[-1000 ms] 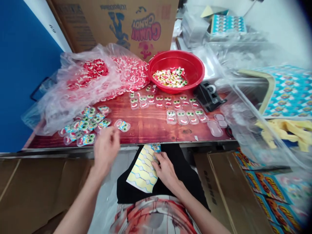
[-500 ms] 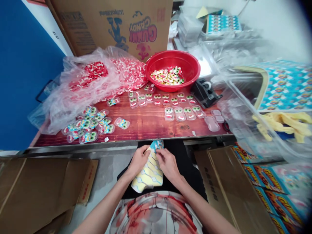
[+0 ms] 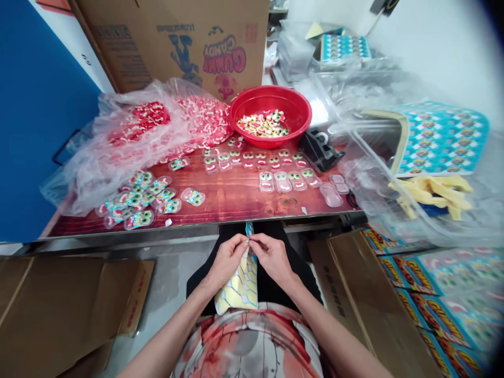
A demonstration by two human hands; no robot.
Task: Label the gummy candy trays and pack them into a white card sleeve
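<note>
Over my lap, my left hand (image 3: 226,258) and my right hand (image 3: 271,256) both pinch the top edge of a yellow sticker sheet (image 3: 239,283), which hangs down between them. A small blue sticker (image 3: 249,229) sticks up at the pinched edge. Just beyond, on the red wooden table (image 3: 232,197), lie rows of clear blister packs with eye and mouth candies (image 3: 281,181). A heap of stickered packs (image 3: 137,202) lies at the table's left.
A red bowl of eye candies (image 3: 270,116) stands at the back, beside plastic bags of red and white candy (image 3: 157,128) and a gummy candy carton (image 3: 177,42). A black tape dispenser (image 3: 319,149) is right of the bowl. Cardboard boxes (image 3: 374,304) flank my legs.
My left hand came back from the table's stickered packs to the sheet on my lap. Both hands now pinch its top edge, and the sheet has folded and lifted upright.
</note>
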